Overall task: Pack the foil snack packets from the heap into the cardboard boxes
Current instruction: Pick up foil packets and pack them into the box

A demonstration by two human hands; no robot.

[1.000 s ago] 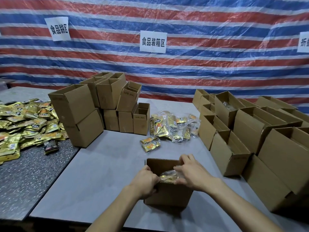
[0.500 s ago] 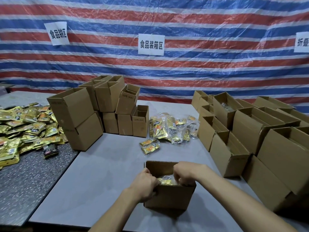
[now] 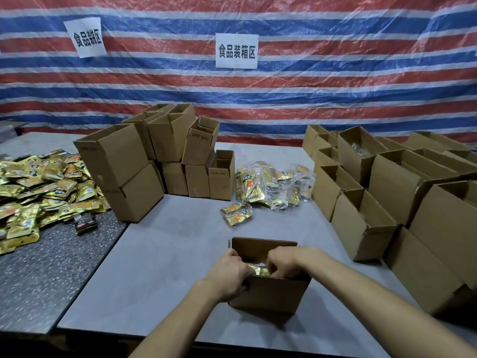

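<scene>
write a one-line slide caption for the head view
Left hand steadies an open cardboard box while the right hand tucks gold foil snack packets inside; packet heap at left.

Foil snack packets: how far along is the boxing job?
Done: one open brown cardboard box on the right holds packets. In hand: the left grip holds the small brown cardboard box in front; the right grip tucks a gold foil packet inside. Left: the gold packet heap and the stacked cardboard boxes.

A red, white and blue striped tarpaulin [image 3: 335,99] is hung across the far side. Two white paper signs are fixed to it: a left sign [image 3: 85,37] and a middle sign [image 3: 237,51]. A pale grey table [image 3: 175,244] is set against a dark speckled table [image 3: 46,275] on the left.
</scene>
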